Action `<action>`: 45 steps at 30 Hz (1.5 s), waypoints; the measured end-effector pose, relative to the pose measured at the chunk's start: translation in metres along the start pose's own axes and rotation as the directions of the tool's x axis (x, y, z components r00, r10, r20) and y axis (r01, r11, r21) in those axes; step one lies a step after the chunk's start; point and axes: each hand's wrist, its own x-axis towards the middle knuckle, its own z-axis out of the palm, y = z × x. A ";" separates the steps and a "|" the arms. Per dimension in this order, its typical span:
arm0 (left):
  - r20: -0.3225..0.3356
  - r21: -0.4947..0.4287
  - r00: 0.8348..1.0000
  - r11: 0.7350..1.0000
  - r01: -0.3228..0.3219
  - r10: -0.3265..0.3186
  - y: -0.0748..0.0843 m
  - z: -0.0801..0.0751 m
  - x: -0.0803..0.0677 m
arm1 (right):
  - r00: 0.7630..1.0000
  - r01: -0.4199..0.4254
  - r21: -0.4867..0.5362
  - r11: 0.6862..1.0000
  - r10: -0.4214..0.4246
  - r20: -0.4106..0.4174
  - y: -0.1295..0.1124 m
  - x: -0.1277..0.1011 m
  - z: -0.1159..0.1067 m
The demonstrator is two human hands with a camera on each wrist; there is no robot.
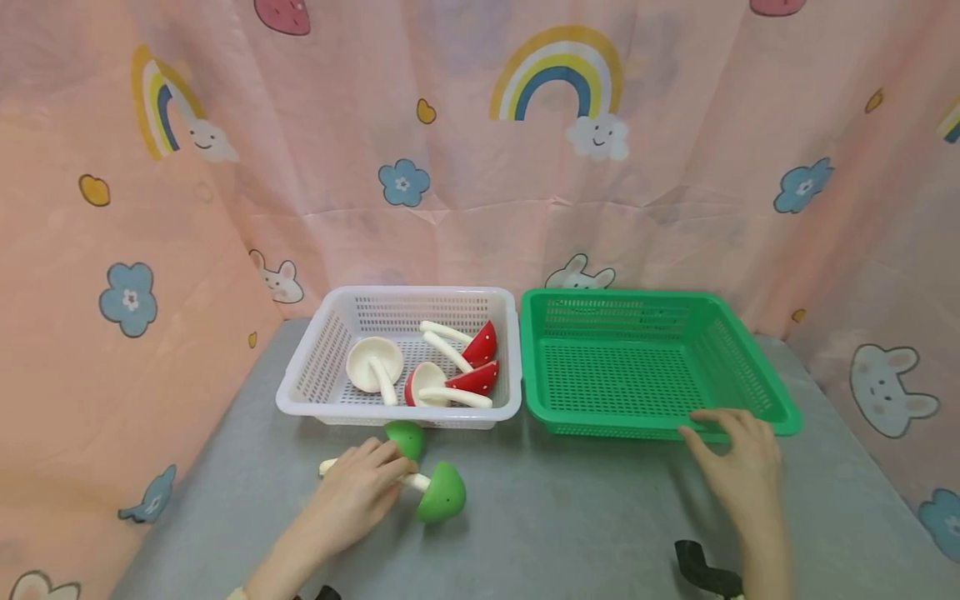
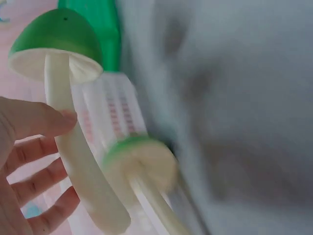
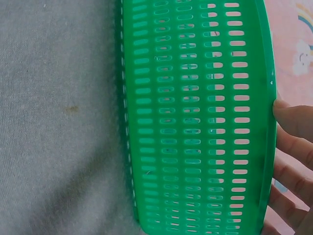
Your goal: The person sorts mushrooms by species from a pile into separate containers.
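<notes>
Two green-capped toy mushrooms lie on the grey table in front of the white basket [image 1: 300, 400]. My left hand [image 1: 378, 468] grips the white stem of the nearer green mushroom [image 1: 442, 492]. In the left wrist view my thumb presses that stem, below the green mushroom's cap [image 2: 54, 39], with my fingers curled behind it. The second green mushroom [image 1: 406, 437] lies just behind my fingers, blurred in the left wrist view [image 2: 139, 161]. My right hand [image 1: 712, 429] holds the front rim of the green basket [image 1: 750, 392], which has nothing in it. My fingertips [image 3: 288, 115] touch that rim.
The white basket holds several toy mushrooms, some with red caps [image 1: 482, 343] and one with a white cap [image 1: 372, 363]. Both baskets stand side by side against a pink patterned curtain [image 1: 480, 167] that walls the table on three sides. A black object [image 1: 701, 567] lies near my right wrist.
</notes>
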 end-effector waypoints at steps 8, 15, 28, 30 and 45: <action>0.018 -0.130 0.999 0.991 -0.044 0.046 0.037 0.010 0.059 | 1.000 0.016 0.005 1.000 -0.016 -0.008 0.003 0.001 -0.001; 0.082 -0.180 0.993 0.982 -0.066 0.081 0.063 0.015 0.105 | 0.999 0.037 0.018 0.999 -0.036 -0.027 0.001 0.002 -0.001; 0.377 -0.369 0.922 0.928 0.059 0.091 0.084 0.016 0.191 | 0.996 0.066 0.014 0.998 -0.065 -0.064 0.002 0.004 -0.001; 0.420 -0.386 0.902 0.919 0.084 0.094 0.085 0.018 0.204 | 0.996 0.068 0.020 0.997 -0.067 -0.062 0.002 0.004 0.000; 0.726 -0.309 0.686 0.912 0.270 0.043 0.095 0.064 0.276 | 0.996 0.058 0.010 0.998 -0.058 -0.061 0.006 0.000 0.000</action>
